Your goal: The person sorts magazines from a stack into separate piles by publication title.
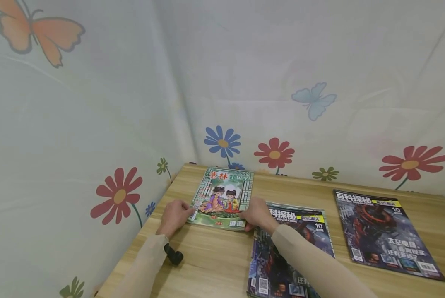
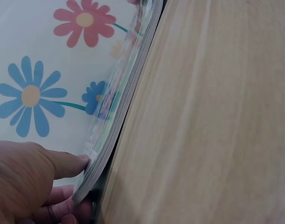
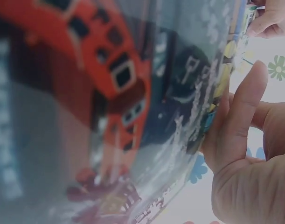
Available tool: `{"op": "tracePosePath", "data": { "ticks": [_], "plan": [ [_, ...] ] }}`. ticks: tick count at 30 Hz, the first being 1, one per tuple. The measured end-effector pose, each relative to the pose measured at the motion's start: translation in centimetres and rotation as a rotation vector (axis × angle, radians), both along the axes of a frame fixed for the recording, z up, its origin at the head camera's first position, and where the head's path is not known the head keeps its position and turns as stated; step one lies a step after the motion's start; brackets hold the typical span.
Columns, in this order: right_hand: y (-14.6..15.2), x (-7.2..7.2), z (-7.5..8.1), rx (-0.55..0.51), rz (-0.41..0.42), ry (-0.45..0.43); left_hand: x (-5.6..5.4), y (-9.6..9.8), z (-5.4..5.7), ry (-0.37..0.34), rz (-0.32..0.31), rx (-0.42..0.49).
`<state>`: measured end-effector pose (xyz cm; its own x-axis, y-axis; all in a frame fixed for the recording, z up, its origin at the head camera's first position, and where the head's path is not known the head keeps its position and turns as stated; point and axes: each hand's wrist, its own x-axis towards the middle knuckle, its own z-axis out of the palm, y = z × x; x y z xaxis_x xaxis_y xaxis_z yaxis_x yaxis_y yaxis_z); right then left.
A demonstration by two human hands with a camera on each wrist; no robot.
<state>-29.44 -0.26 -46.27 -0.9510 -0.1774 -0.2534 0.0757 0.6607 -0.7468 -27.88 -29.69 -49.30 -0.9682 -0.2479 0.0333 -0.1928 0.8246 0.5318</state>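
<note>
A green-bordered magazine (image 1: 222, 186) with two cartoon figures on its cover lies at the far left part of the wooden table. My left hand (image 1: 175, 215) pinches its near left corner. In the left wrist view, the thumb (image 2: 70, 164) sits on top of the magazine's edge (image 2: 126, 100) and the other fingers are beneath. At the near right corner, my right hand (image 1: 260, 215) grips the magazine with its thumb on the cover. The right wrist view has that hand (image 3: 247, 154) beside a blurred dark cover (image 3: 86, 112) filling the foreground.
Beneath my right forearm lies a pile of magazines (image 1: 270, 256), a dark space-themed cover on top. Another dark magazine (image 1: 386, 236) lies farther right. Flower-printed fabric (image 1: 252, 82) hangs along the left and back of the table (image 1: 207, 265).
</note>
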Motion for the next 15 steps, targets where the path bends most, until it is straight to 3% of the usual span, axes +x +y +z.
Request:
{"op": "tracePosePath", "data": {
  "ticks": [5,15],
  "plan": [
    [0.7,0.6,0.5,0.037,0.014,0.030,0.1,0.4,-0.1,-0.037,0.016,-0.033],
    [2.6,1.5,2.1,-0.004,-0.002,0.018,0.3,1.3,0.4,-0.026,0.033,-0.074]
  ]
}}
